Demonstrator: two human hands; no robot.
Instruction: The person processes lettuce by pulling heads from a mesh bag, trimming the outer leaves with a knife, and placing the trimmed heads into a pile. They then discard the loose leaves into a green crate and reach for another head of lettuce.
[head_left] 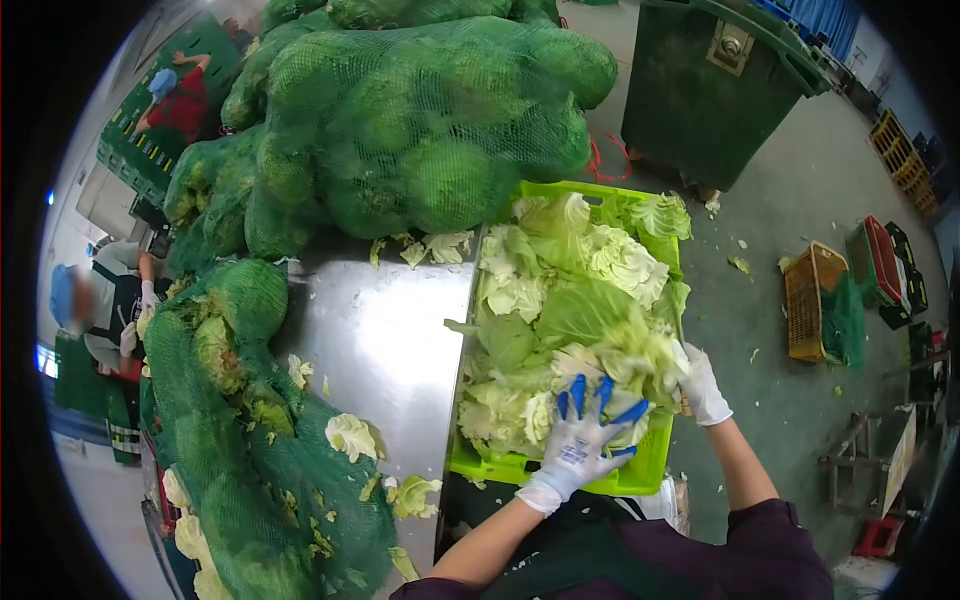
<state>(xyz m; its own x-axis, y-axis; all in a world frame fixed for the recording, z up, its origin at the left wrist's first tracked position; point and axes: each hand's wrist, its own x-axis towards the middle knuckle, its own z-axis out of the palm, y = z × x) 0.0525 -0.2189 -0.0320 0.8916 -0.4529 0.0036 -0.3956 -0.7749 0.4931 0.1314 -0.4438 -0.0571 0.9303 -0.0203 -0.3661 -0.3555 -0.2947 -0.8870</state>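
Note:
My left hand [585,440], in a white glove with blue fingertips, lies with fingers spread on loose cabbage leaves [590,315]. The leaves are heaped in a bright green crate [655,460], pale and ruffled for the most part. At the crate's right side, my right hand [703,385], also gloved, is curled against the leaves. Its fingertips are partly hidden, and a small brownish piece shows below them; what it grips I cannot make out.
Green net sacks of cabbages [430,120] are piled on the metal table [375,340], with a slumped net [230,450] at left. A dark green bin [700,100] stands behind the crate. An orange basket [808,300] is on the floor. Two people work at left.

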